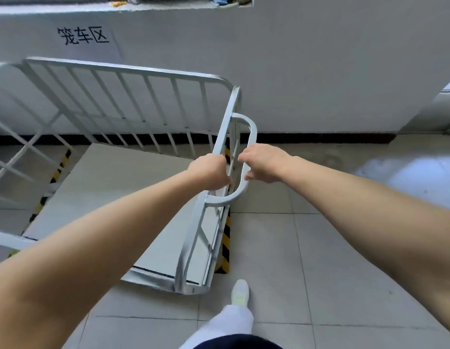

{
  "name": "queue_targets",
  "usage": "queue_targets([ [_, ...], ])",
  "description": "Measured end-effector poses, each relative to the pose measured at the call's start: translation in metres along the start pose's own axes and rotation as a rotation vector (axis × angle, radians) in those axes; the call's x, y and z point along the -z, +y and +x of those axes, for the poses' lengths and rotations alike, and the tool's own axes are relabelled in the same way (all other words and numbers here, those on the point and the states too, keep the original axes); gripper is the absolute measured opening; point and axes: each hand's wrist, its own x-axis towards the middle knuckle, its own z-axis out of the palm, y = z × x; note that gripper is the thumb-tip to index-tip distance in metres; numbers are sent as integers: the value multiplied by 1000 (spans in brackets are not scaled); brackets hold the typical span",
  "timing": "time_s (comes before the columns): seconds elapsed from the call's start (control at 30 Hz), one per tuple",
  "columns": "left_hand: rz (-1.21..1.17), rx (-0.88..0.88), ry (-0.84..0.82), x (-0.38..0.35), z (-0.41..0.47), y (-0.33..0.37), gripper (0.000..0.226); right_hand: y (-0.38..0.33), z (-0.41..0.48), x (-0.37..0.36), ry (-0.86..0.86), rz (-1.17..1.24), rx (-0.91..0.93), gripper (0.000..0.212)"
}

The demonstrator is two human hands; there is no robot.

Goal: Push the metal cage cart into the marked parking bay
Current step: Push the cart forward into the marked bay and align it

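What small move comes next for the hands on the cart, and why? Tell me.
Probably a short push to the left. Both hands, left hand and right hand, grip the cage cart at its handle. The striped floor tape still shows just outside the cart's right side, so the cart seems to sit at the bay's edge.

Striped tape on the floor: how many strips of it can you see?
2. One strip runs along the cart's right side, under the handle. The other lies on the left, seen through the cart's bars. More may be hidden under the cart's base.
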Motion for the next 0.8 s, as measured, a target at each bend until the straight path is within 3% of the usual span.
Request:
queue_targets([
  [0.43,-20,251,101,31,88,46,22,103,96,30,-16,-238,341,39],
  [0.6,-80,526,147,37,107,69,13,130,130,40,6,-302,579,46],
  [0.8,-171,842,138,22,98,122,27,159,130,33,-17,-368,859,53],
])
